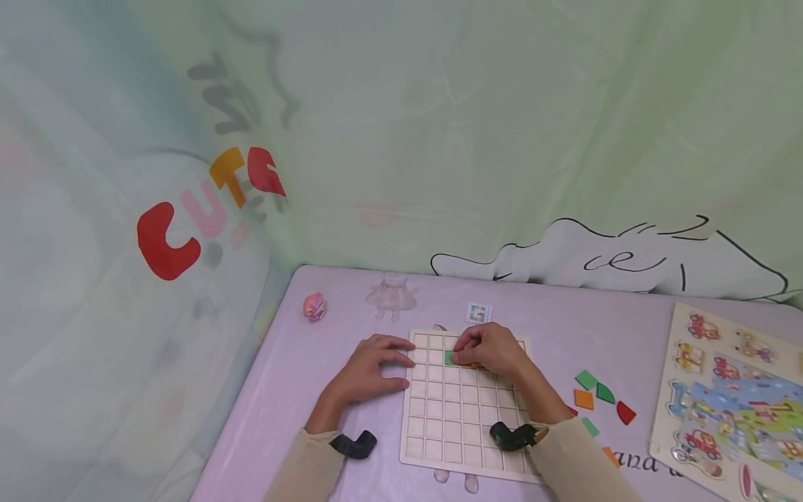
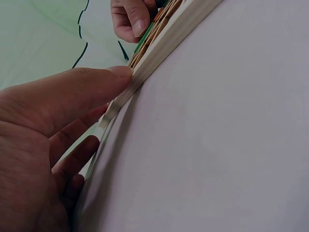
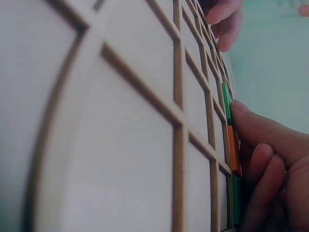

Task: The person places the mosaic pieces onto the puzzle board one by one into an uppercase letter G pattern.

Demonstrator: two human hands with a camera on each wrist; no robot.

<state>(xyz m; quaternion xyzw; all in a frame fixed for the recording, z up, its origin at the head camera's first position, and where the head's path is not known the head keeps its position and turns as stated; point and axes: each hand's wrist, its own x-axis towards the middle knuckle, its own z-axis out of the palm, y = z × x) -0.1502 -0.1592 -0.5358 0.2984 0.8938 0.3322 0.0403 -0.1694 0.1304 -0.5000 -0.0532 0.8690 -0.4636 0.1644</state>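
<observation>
A pale wooden grid board (image 1: 433, 408) lies on the table before me. At its left edge is my left hand (image 1: 370, 369), fingers spread, with the thumb touching the board's rim in the left wrist view. My right hand (image 1: 492, 348) is over the upper rows with its fingers curled, pinching an orange tile (image 3: 233, 150) that sits slightly tilted at the grid. Just beside the thumb, a green tile (image 1: 448, 358) lies in a cell. Another green piece (image 3: 235, 198) shows below the orange one in the right wrist view, partly hidden by the fingers.
Right of the board lie loose tiles, among them a green square (image 1: 586, 380), an orange square (image 1: 584, 399) and a red quarter-round (image 1: 625, 413). A picture puzzle board (image 1: 665, 390) is at far right. A small patterned card (image 1: 479, 312) and pink figurine (image 1: 314, 307) stand behind.
</observation>
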